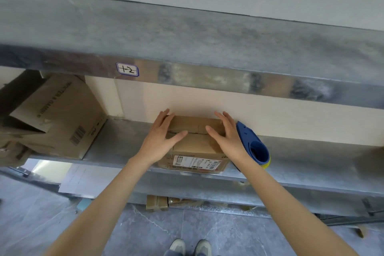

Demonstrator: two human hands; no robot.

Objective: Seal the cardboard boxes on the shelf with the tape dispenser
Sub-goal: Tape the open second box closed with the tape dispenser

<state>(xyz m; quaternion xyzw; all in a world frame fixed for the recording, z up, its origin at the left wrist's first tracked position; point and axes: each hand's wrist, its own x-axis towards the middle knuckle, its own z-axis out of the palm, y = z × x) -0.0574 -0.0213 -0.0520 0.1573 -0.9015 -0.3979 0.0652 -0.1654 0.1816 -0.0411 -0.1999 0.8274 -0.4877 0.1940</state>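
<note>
While the straight-fingered left hand (160, 141) and right hand (226, 139) press its flaps, the labelled brown cardboard box (193, 145) shows a cracked-open seam; a blue tape dispenser (255, 147) sits at its three o'clock.

Soft, even light fills this spot, and nothing throws a hard shadow. The cream back wall (207, 100) is the brightest surface. A pale patch glows below the shelving at lower left. The open cardboard box (62, 114) goes dark under its flap. The metal upper shelf (187, 33) gives only dull, smeared reflections and looks blurred. The handwritten label (127, 69) stays legible, but the shipping label (195, 162) is too soft to read. The wide lens bows the shelf edges and stretches the forearms towards the bottom corners.
</note>
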